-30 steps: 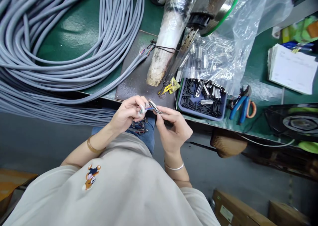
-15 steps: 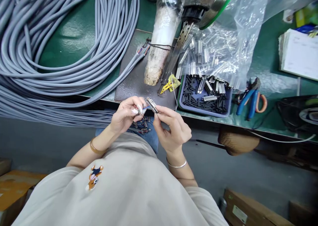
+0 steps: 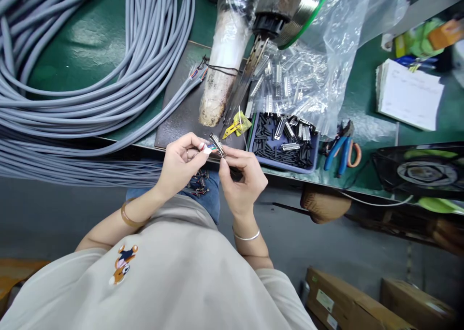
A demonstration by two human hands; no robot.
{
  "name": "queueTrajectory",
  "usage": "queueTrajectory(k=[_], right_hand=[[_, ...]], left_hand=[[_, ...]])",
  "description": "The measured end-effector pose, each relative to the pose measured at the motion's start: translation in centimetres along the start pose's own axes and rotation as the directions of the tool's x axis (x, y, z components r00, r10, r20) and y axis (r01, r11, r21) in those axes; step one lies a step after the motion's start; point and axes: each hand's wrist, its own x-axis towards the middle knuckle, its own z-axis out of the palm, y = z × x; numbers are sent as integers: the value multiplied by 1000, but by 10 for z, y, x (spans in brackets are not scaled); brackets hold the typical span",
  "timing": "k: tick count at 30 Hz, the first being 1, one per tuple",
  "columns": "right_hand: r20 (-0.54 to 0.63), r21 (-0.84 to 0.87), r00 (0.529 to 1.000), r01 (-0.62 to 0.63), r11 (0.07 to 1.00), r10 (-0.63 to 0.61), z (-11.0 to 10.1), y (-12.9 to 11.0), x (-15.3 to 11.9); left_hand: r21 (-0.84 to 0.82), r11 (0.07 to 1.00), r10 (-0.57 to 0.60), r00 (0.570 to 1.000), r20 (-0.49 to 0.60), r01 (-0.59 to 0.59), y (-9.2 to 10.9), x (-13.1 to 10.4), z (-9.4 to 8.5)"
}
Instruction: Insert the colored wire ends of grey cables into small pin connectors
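Note:
Between thumb and fingers, my left hand (image 3: 181, 163) pinches thin coloured wires (image 3: 211, 147) close to a metal connector. My right hand (image 3: 244, 178) grips the lower end of that connector (image 3: 217, 145), which is tilted, with its row of pins towards the wires. Both hands are at the bench's front edge, above my lap. Several wired connectors (image 3: 199, 182) lie on my lap. Just beyond the hands is a yellow clip-like piece with a yellow sponge (image 3: 242, 123), below a soldering iron stand.
Grey cables (image 3: 108, 91) cover the bench's left side. A wrapped white column (image 3: 221, 69) stands behind the hands. To the right are a blue tray (image 3: 315, 163) of connectors and black tubes, blue-handled pliers (image 3: 343, 156), a paper pad (image 3: 408, 95) and a fan (image 3: 424, 172).
The whole view has shifted, so the bench items appear further left. My left fingers have changed their pose around the wires, and the connector is tilted more steeply.

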Motion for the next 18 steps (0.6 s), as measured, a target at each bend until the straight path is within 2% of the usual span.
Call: queueTrajectory(k=[8, 18], right_hand=[[-8, -25, 999, 53, 998, -53, -1, 2, 11], [7, -44, 996, 91, 995, -90, 0, 6, 16]], left_hand=[[49, 997, 67, 995, -70, -63, 3, 4, 8], [148, 982, 131, 988, -88, -117, 3, 8, 8]])
